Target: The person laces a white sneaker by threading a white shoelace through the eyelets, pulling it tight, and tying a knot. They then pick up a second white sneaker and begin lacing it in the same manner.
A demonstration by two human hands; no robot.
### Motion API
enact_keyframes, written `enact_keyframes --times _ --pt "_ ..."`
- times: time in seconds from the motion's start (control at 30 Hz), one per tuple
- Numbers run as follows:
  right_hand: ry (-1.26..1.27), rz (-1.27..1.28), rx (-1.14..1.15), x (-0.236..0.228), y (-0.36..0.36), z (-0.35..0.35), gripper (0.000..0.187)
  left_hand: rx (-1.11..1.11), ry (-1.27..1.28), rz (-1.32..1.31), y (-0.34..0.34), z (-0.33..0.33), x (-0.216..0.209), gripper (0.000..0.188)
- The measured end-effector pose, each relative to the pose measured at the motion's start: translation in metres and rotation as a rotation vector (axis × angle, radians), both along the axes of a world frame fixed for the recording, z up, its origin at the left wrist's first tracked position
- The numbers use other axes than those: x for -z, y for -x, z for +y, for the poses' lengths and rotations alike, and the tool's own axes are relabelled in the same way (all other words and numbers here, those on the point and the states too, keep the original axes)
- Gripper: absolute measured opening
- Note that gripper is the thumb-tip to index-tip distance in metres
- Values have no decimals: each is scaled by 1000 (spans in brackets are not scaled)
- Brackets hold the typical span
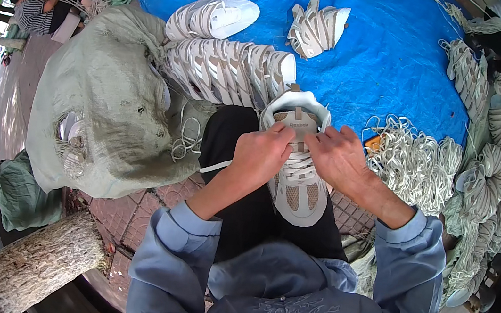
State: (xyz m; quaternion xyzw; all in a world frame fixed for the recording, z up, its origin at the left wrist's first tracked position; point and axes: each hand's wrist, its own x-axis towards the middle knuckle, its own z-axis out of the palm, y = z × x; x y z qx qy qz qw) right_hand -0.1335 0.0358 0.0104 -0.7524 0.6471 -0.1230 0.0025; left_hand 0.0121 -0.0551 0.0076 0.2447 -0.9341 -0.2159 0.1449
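Note:
A white, grey and beige shoe upper (303,197) rests over my black-clad legs, its toe toward me and its collar pointing away. White laces (299,167) cross its lower eyelets. My left hand (262,152) is closed at the left edge of the throat, beside the tongue (298,121). On the opposite edge, my right hand (339,157) pinches with thumb and fingers. A flat white lace end (215,166) sticks out left past my left wrist. Whether the fingertips also grip lace is hidden.
Nested shoe uppers (228,69) lie on a blue tarp (381,59), with a single upper (318,29) farther back. A heap of white laces (415,162) is at right, near bundled uppers (494,173). A bulging grey-green sack (109,103) stands left, above a log (43,262). A person sits far left.

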Motion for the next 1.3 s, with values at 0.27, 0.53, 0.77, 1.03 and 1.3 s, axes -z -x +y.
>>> enact_keyframes --times 0.27,0.53,0.77,1.03,1.3 --pt "-132 -193 39 -4 17 -15 20 -12 201 64 10 4 3 7" --pt "-489 -1118 251 -7 27 -33 24 -38 -158 29 18 7 -4 7" --pt "474 -342 166 -41 52 -38 23 -295 -1076 115 25 -24 -12 15" --pt "-47 -213 61 8 1 -10 11 -270 -1123 253 1 -31 -11 17" --pt "-165 -618 174 14 3 -16 13 61 -129 -72 -3 -7 -10 14"
